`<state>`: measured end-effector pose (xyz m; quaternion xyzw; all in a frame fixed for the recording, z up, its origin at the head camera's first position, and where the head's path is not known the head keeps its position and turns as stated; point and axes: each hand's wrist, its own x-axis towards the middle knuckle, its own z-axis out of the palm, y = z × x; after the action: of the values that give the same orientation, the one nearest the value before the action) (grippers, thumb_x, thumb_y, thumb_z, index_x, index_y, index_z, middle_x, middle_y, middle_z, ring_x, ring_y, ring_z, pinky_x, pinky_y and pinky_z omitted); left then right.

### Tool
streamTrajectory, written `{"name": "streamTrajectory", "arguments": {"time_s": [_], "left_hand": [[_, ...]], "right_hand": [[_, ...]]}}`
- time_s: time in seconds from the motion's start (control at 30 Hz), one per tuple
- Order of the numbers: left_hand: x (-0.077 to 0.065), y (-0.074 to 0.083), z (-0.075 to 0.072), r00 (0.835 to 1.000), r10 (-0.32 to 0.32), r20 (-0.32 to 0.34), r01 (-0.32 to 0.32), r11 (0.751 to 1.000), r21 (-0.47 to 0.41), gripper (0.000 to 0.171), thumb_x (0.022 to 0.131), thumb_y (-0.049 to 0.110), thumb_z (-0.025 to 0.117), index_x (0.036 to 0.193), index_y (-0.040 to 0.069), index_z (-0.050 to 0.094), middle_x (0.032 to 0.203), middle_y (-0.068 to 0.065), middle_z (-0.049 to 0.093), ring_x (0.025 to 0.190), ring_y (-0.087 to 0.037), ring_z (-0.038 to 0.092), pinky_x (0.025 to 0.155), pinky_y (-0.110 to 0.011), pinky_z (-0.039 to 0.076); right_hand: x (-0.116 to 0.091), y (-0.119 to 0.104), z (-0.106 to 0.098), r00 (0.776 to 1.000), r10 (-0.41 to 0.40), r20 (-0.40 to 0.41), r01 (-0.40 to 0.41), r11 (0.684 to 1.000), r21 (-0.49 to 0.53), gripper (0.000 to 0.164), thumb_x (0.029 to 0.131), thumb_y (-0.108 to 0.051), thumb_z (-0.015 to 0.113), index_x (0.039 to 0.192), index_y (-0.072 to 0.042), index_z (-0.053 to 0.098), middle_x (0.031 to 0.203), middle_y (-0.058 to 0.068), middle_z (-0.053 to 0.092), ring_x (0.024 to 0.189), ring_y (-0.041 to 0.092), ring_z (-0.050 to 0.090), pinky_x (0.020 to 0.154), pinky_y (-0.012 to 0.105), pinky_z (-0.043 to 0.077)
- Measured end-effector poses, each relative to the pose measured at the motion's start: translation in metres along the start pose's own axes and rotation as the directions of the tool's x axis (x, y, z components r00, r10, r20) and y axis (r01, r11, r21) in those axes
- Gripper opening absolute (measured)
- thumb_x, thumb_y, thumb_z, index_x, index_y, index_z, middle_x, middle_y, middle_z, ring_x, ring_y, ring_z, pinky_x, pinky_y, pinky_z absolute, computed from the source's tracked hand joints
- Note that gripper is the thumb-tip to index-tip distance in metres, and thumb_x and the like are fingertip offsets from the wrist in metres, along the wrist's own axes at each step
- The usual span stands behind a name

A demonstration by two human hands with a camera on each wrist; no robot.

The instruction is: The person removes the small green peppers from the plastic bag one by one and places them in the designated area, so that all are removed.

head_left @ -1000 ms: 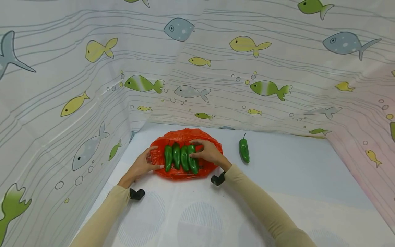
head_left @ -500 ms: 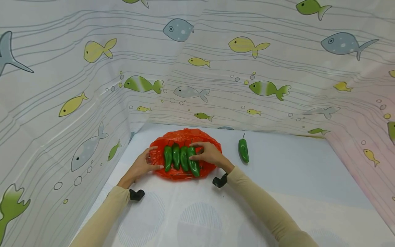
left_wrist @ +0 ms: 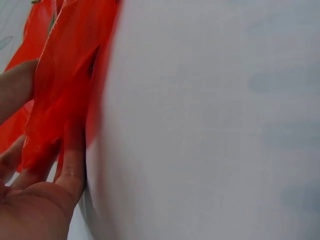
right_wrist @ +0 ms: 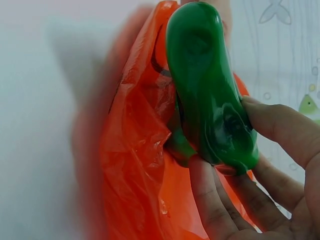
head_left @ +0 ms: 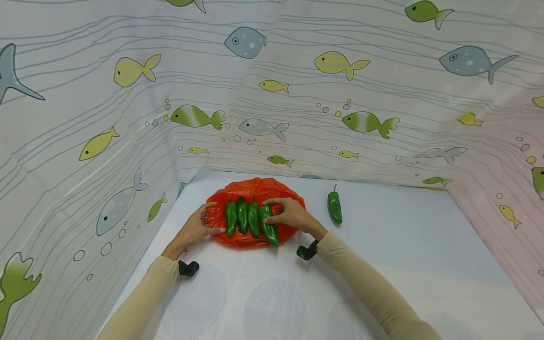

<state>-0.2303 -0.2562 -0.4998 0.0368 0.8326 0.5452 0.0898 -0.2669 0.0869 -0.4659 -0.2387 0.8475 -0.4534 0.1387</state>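
A crinkled red plastic bag (head_left: 244,186) lies spread on the white surface in the head view. Three glossy green chili peppers (head_left: 253,218) rest side by side on it, stems away from me. At its left edge my left hand (head_left: 199,225) holds the plastic; in the left wrist view the fingers (left_wrist: 74,165) are partly behind the red sheet, with the thumb on its other side. My right hand (head_left: 292,215) grips a fourth green chili pepper (head_left: 270,234) at the row's right end. The right wrist view shows this pepper (right_wrist: 210,95) tilted, between thumb and fingers.
Another green chili pepper (head_left: 335,208) lies alone on the white surface to the right of the bag. Fish-patterned sheets (head_left: 306,108) form walls at the back and both sides. Black wrist mounts (head_left: 307,250) sit below both wrists.
My right hand has shifted right and slightly toward me, drawing the pepper away from the other three, its tip now past the bag's near edge. The left hand stays in place.
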Motion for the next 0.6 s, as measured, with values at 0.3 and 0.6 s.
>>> {"name": "streamTrajectory", "arguments": {"time_s": [0.3, 0.6], "left_hand": [[-0.003, 0.007, 0.001, 1.000, 0.005, 0.008, -0.005, 1.000, 0.014, 0.094, 0.085, 0.009, 0.084, 0.160, 0.007, 0.028, 0.158, -0.026, 0.033, 0.140, -0.051, 0.036, 0.112, -0.065, 0.035], [-0.021, 0.037, 0.001, 0.999, 0.027, 0.036, -0.028, 0.999, 0.032, 0.089, 0.086, 0.005, 0.082, 0.157, -0.002, 0.029, 0.155, -0.032, 0.034, 0.135, -0.054, 0.039, 0.108, -0.065, 0.039]], "right_hand": [[-0.005, -0.004, -0.010, 1.000, -0.013, 0.004, 0.013, 1.000, 0.005, 0.057, 0.086, -0.037, 0.085, 0.138, -0.022, 0.066, 0.121, 0.000, 0.066, 0.103, 0.023, 0.061, 0.083, 0.037, 0.055], [-0.011, -0.007, -0.019, 0.999, 0.027, -0.038, -0.028, 0.999, -0.020, 0.060, 0.084, -0.039, 0.086, 0.139, -0.026, 0.065, 0.125, 0.000, 0.063, 0.108, 0.023, 0.059, 0.089, 0.042, 0.053]]}}
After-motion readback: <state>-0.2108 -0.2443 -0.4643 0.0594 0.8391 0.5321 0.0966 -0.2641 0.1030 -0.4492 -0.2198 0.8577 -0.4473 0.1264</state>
